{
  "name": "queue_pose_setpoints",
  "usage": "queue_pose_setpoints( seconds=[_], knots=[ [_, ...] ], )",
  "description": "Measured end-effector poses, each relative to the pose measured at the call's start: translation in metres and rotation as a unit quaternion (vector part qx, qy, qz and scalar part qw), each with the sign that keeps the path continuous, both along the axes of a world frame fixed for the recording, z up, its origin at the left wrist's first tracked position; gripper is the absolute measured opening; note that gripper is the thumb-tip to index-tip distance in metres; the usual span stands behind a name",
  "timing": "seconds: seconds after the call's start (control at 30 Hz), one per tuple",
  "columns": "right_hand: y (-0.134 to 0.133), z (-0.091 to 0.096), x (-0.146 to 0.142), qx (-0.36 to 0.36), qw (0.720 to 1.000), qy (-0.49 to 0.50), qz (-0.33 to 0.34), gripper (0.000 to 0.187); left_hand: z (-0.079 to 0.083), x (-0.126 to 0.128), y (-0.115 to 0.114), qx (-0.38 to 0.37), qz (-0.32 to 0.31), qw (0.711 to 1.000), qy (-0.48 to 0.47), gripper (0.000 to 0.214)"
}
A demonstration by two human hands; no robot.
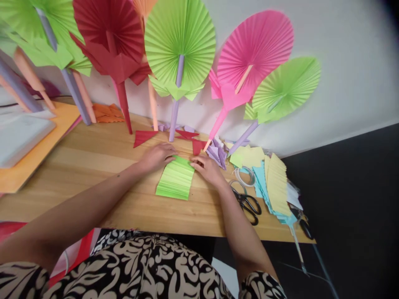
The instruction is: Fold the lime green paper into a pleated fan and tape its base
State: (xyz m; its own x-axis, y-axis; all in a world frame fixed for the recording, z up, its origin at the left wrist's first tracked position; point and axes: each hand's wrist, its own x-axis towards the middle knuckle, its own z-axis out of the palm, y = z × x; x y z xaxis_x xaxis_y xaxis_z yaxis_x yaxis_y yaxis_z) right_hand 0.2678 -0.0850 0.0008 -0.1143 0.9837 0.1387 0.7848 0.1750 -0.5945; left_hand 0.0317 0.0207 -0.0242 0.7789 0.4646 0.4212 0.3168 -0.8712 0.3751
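A light green sheet of paper (175,181), creased into many accordion pleats, lies on the wooden table (93,166). My left hand (157,156) pinches its far left corner, fingers curled onto the fold. My right hand (207,169) pinches the far right corner in the same way. Both hands press the top pleat at the sheet's far edge.
Finished paper fans in green (180,41), red (109,33) and pink (254,45) lean on the wall behind. Red paper scraps (145,136) lie beyond the hands. Black scissors (248,204), tape rolls and a stack of pleated yellow and blue paper (276,185) sit at the right.
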Motion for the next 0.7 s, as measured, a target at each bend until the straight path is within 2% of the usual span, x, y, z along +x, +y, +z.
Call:
queue_pose_setpoints(
  seconds=[0.23,0.4,0.7],
  knots=[
    [-0.0019,-0.0074,-0.0003,0.028,0.999,-0.02,-0.002,0.01,-0.0015,-0.0022,0.0044,-0.037,-0.034,0.998,-0.022,0.026],
    [-0.0029,-0.008,-0.0027,0.038,0.998,-0.039,0.016,0.013,-0.0016,-0.0025,0.0054,-0.056,-0.065,0.996,-0.028,0.022],
    [-0.0094,-0.0011,-0.0042,0.038,0.994,-0.092,0.05,0.017,-0.0015,-0.0004,0.0029,-0.036,-0.066,0.997,-0.011,0.021]
  ],
)
